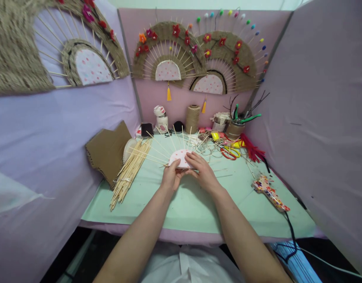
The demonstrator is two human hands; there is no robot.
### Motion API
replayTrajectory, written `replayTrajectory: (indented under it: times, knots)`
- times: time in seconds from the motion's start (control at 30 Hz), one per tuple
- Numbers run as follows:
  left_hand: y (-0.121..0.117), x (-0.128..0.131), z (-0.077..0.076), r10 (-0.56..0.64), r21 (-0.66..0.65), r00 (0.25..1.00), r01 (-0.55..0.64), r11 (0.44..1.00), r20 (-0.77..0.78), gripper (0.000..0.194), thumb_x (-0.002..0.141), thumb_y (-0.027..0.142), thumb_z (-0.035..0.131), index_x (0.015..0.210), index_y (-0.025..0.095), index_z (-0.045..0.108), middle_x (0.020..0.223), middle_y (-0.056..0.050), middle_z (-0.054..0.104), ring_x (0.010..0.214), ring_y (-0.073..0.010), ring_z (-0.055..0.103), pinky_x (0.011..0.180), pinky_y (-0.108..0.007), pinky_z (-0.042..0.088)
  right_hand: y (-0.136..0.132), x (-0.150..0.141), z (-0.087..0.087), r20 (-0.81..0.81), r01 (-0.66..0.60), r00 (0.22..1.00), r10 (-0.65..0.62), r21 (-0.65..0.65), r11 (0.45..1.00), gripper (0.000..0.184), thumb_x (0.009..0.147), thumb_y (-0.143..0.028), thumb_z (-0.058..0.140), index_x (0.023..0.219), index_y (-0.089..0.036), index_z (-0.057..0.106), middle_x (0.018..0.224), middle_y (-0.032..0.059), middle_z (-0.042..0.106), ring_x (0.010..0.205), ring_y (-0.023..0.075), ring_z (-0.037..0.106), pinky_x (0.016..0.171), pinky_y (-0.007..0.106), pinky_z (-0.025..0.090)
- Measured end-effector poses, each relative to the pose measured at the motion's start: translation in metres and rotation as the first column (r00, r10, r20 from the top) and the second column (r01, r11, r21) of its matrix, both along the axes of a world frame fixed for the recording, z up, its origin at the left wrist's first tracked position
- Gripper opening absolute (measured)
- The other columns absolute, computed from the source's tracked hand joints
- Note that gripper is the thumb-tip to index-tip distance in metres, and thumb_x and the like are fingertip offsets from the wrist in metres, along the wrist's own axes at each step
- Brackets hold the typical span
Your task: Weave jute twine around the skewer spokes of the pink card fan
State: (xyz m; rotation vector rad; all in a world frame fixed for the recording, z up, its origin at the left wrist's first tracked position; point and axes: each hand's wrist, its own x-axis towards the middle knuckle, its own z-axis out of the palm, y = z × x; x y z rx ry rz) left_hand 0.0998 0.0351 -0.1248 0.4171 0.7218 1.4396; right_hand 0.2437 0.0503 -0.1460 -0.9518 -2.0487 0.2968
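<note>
Both my hands hold a half-round white piece with pink spots, with thin wooden sticks spreading from its curved rim like a fan. My left hand grips its lower left corner, the thumb on the front face. Across the right part lie the fingers of my right hand, with its thumb at the straight lower edge. The piece is held above the green tabletop, its straight edge towards me. What my fingers do behind it is hidden.
To the left lie a bundle of wooden sticks and cardboard. A spotted glue gun with a black cord is at the right. Scissors, a twine spool and jars stand or lie behind. Decorated fans hang on the back wall.
</note>
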Motion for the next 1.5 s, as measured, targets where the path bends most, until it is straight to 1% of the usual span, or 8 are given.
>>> replayTrajectory:
  times: [0.17,0.57,0.87,1.1,1.23,1.37,1.43,1.5]
  knots:
    - [0.001,-0.001,-0.002,0.020,-0.027,1.000,-0.020,0.999,0.013,0.017,0.069,0.014,0.067,0.085,0.010,0.067,0.078,-0.007,0.072,0.067,-0.0159,0.066,0.067,-0.030,0.055,-0.003,0.003,0.002,-0.030,-0.047,0.998,0.046,-0.025,0.999,0.060,0.079,-0.035,0.071,0.136,-0.030,0.051,0.143,0.0084,0.049,0.138,0.0265,0.036,0.112,0.051,0.030]
    - [0.000,-0.001,0.004,0.063,-0.023,0.998,-0.062,0.998,0.031,0.015,0.071,0.010,0.063,0.086,0.011,0.066,0.076,-0.007,0.072,0.067,-0.0166,0.067,0.073,-0.034,0.058,-0.011,0.000,0.012,-0.057,0.072,0.996,-0.068,0.068,0.995,0.033,0.087,-0.029,0.060,0.119,-0.024,0.062,0.128,0.0098,0.060,0.124,0.0231,0.051,0.110,0.047,0.032]
    - [0.009,-0.012,0.005,0.201,-0.083,0.978,-0.196,0.977,0.052,0.011,0.072,0.008,0.061,0.082,0.011,0.065,0.072,-0.007,0.070,0.068,-0.0176,0.067,0.072,-0.037,0.058,-0.006,0.020,0.005,-0.070,0.351,0.936,-0.346,0.098,0.931,0.031,0.087,-0.032,0.056,0.115,-0.021,0.063,0.122,0.0112,0.064,0.118,0.0256,0.056,0.111,0.054,0.026]
    - [0.010,-0.014,0.006,0.237,-0.094,0.965,-0.227,0.969,0.111,0.010,0.074,0.008,0.060,0.082,0.012,0.064,0.074,-0.007,0.071,0.071,-0.0172,0.067,0.071,-0.034,0.058,-0.012,0.027,0.017,-0.426,0.486,0.807,-0.409,0.088,0.869,0.021,0.087,-0.033,0.055,0.094,-0.021,0.071,0.096,0.0088,0.070,0.092,0.0226,0.063,0.086,0.040,0.048]
    - [0.011,-0.015,0.007,0.250,-0.078,0.955,-0.240,0.968,0.159,0.013,0.075,0.008,0.060,0.086,0.012,0.065,0.078,-0.007,0.072,0.075,-0.0170,0.068,0.075,-0.034,0.058,-0.016,0.021,0.016,-0.407,0.328,0.813,-0.416,-0.271,0.905,0.036,0.085,-0.048,0.055,0.072,-0.019,0.070,0.062,0.0037,0.065,0.056,0.0164,0.057,0.060,0.030,0.046]
    - [0.009,-0.012,0.008,0.206,-0.018,0.964,-0.206,0.978,0.168,0.018,0.076,0.010,0.061,0.093,0.013,0.067,0.085,-0.007,0.073,0.079,-0.0160,0.068,0.078,-0.031,0.056,-0.015,0.009,0.010,-0.336,0.058,0.883,-0.328,-0.616,0.786,0.054,0.082,-0.063,0.051,0.061,-0.016,0.068,0.051,0.0048,0.062,0.048,0.0140,0.054,0.051,0.026,0.042]
    - [0.005,-0.008,0.008,0.153,0.024,0.978,-0.158,0.987,0.140,0.019,0.075,0.012,0.064,0.094,0.013,0.068,0.089,-0.008,0.074,0.082,-0.0161,0.068,0.078,-0.028,0.055,-0.015,0.000,0.009,-0.498,-0.148,0.805,-0.323,-0.695,0.704,0.048,0.078,-0.062,0.059,0.073,-0.016,0.071,0.066,0.0064,0.069,0.055,0.0137,0.059,0.049,0.024,0.043]
    - [0.001,-0.002,0.007,0.094,0.068,0.991,-0.101,0.993,0.094,0.022,0.073,0.014,0.068,0.094,0.012,0.069,0.094,-0.009,0.073,0.084,-0.0166,0.068,0.078,-0.027,0.053,-0.016,-0.008,0.009,-0.693,-0.396,0.611,-0.383,-0.686,0.610,0.038,0.074,-0.055,0.069,0.085,-0.018,0.070,0.083,0.0059,0.073,0.066,0.0146,0.064,0.049,0.022,0.047]
